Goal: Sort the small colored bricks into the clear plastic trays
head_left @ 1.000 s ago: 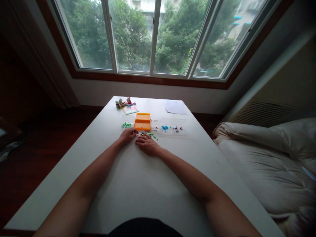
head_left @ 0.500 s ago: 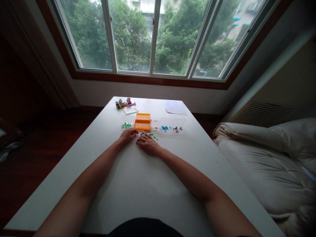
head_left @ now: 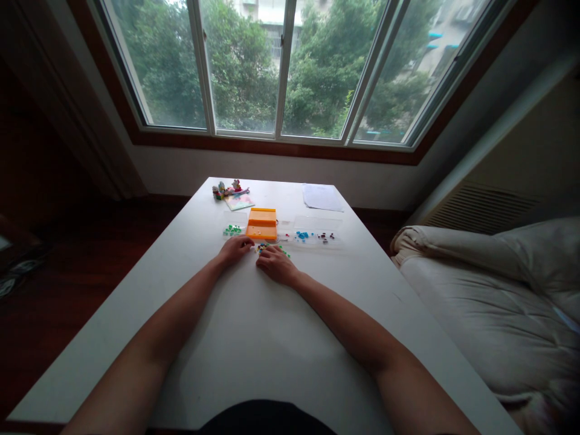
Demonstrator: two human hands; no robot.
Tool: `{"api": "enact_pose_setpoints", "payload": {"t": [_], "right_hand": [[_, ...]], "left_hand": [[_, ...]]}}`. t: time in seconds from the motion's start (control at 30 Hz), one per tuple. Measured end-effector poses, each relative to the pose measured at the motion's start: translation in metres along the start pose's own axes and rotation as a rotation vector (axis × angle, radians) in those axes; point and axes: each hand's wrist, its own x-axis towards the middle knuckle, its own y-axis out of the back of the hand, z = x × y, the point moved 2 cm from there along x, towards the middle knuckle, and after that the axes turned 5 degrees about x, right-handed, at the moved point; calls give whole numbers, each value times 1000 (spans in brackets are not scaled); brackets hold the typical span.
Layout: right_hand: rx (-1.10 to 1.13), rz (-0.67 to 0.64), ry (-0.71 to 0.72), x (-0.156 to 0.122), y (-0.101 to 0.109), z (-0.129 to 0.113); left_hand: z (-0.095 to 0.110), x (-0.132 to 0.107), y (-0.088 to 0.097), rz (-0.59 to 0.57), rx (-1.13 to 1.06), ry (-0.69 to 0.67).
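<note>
My left hand (head_left: 236, 248) rests on the white table (head_left: 254, 338) just in front of the orange case (head_left: 261, 231), its fingers curled in toward the thumb. Whatever lies between those fingertips is too small to make out. To its right is a small heap of mixed colored toy bricks (head_left: 261, 248). Over the near side of this heap lies my right hand (head_left: 275, 264), fingers bent and drawn together with the tips down at the table. Its knuckles hide what the fingertips touch. Several green pieces (head_left: 285, 252) show beyond it.
Left of the case sits a clear box with green bricks (head_left: 232, 230); to the right, a clear tray holds blue bricks (head_left: 301, 235) and dark pieces (head_left: 325, 235). Farther back are small toy figures (head_left: 219, 191), a colorful booklet (head_left: 240, 202) and paper sheets (head_left: 322, 197).
My right hand has drawn slightly right and its fingers have curled in, uncovering more of the mixed bricks. The left hand is almost unmoved.
</note>
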Motion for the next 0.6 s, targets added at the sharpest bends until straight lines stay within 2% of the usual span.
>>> {"api": "enact_pose_setpoints", "payload": {"t": [0.3,0.43,0.6], "right_hand": [[33,43,-41,-2,1,4],[47,204,-180,-6,13,23],[3,439,-435,-25,31,70]], "left_hand": [[-3,0,-2,12,-24,-26],[0,0,-1,-3,-16,-30],[4,-1,-1,-2,-16,-49]]}}
